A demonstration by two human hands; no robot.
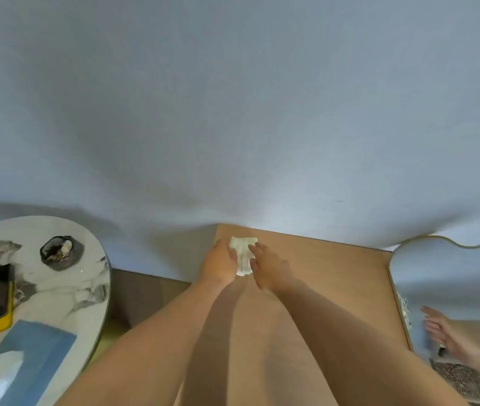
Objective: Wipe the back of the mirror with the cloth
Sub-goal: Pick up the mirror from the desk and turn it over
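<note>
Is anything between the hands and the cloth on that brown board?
Nothing visible. Both hands, left and right, already rest on the cloth, which lies directly on the brown board near its far edge.

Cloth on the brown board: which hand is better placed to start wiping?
Probably the right hand: its fingers lie on top of the cloth, while the left hand only holds its left edge.
</note>
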